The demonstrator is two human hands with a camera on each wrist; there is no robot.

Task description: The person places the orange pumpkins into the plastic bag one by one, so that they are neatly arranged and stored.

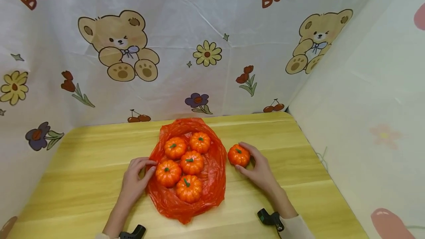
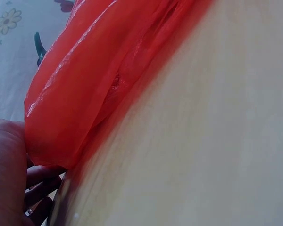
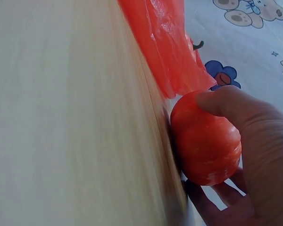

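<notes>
A red plastic bag (image 1: 216,180) lies spread wide on the table, with several small orange toy pumpkins (image 1: 192,162) inside it. At its left rim, my left hand (image 1: 134,180) pinches the plastic between thumb and fingers. In the left wrist view, the bag's side (image 2: 85,84) bulges beside that hand (image 2: 9,165). Right of the bag, my right hand (image 1: 260,169) grips another pumpkin (image 1: 238,155) that rests on the wood. The right wrist view has the thumb on one side of this pumpkin (image 3: 205,141) and the fingers curled partly behind it.
The wooden table (image 1: 89,158) meets a white cloth backdrop (image 1: 172,84) printed with bears and flowers at its far edge. A pale cloth (image 1: 365,121) hangs along the right side. Black wrist devices sit on both wrists, such as the right wrist camera (image 1: 270,220).
</notes>
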